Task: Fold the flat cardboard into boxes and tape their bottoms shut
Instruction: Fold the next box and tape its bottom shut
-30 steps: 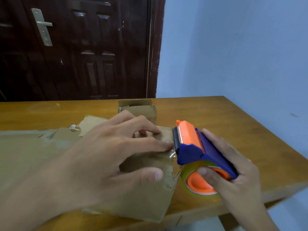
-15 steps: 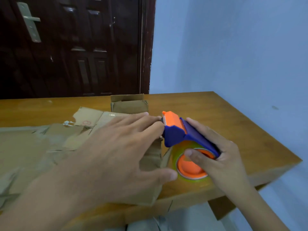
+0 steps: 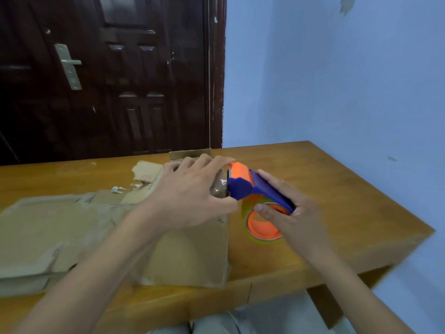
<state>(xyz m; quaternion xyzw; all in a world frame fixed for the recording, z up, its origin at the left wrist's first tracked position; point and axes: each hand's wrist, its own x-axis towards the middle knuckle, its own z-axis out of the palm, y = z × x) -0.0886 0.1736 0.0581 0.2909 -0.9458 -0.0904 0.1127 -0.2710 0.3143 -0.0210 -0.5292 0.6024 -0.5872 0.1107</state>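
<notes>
1. Under the left hand [image 3: 190,201], spread fingers press the cardboard box [image 3: 192,256] on the table [image 3: 337,213].
2. Just right of those fingertips, the right hand [image 3: 286,213] grips the tape dispenser [image 3: 250,189], thumb on its roll.
3. Left of both, flat cardboard [image 3: 48,227] lies.

Matt, creased cardboard box [image 3: 192,256], glossy plastic tape dispenser [image 3: 243,186], smooth varnished wooden table [image 3: 325,186].

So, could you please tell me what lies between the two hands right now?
The head view shows the tape dispenser there: the right hand grips it, and the left hand touches its front end.
</notes>
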